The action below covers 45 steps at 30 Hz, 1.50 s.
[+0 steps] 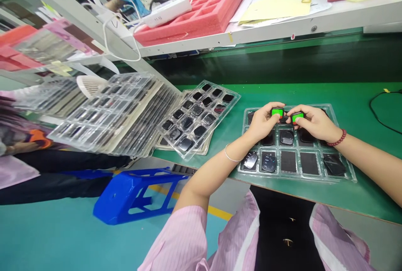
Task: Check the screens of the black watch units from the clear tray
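Over the far part of a clear plastic tray (297,176), my left hand (263,121) pinches a small smartwatch (277,112) whose screen glows green with a spot of red. Close beside it, my right hand (314,123) grips a second smartwatch (297,117), also lit green and red. The two watches are held side by side, slightly apart. Below them, the tray's pockets carry dark square watch bodies, among them one watch body (269,162) in the front row. Two front pockets show only dark lining. My hands hide part of the back row.
Left of the tray lies another clear tray (197,116) of dark watch bodies, tilted on more trays. Tall stacks of trays (125,116) stand farther left. A blue stool (135,191) is on the floor. Above, a shelf holds pink foam (201,15) and papers (279,3). A co-worker's hand (19,147) shows at left.
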Each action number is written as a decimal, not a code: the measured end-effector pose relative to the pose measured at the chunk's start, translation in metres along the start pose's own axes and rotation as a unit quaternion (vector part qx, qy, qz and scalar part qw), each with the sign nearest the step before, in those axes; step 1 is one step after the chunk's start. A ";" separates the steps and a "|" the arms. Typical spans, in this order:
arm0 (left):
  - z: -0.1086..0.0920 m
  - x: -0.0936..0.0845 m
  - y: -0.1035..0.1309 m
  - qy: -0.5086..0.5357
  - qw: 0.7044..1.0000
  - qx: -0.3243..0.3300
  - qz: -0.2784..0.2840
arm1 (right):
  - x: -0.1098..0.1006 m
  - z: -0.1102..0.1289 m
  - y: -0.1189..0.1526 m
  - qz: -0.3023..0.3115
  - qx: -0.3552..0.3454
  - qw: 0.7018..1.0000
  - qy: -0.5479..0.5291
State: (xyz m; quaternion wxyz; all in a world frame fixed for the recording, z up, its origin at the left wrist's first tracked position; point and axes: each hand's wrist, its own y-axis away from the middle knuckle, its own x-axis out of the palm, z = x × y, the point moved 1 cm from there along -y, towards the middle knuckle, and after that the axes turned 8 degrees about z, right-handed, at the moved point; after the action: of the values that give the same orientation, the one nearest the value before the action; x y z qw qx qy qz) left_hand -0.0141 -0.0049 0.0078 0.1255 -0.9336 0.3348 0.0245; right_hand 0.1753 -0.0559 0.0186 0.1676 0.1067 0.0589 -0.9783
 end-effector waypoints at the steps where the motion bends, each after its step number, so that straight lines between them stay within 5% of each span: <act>1: 0.000 0.000 0.000 0.000 1.000 0.003 0.001 | 0.000 0.000 0.000 0.000 -0.003 1.000 0.000; 45: 0.014 0.000 -0.003 0.002 0.999 0.013 0.035 | -0.003 -0.013 -0.001 0.012 -0.069 0.995 0.077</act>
State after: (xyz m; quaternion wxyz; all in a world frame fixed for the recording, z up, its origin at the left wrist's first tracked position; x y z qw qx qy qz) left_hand -0.0115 0.0006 -0.0052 0.1358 -0.9195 0.3682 0.0223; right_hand 0.1801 -0.0523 0.0070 0.1808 0.1703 0.1377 -0.9588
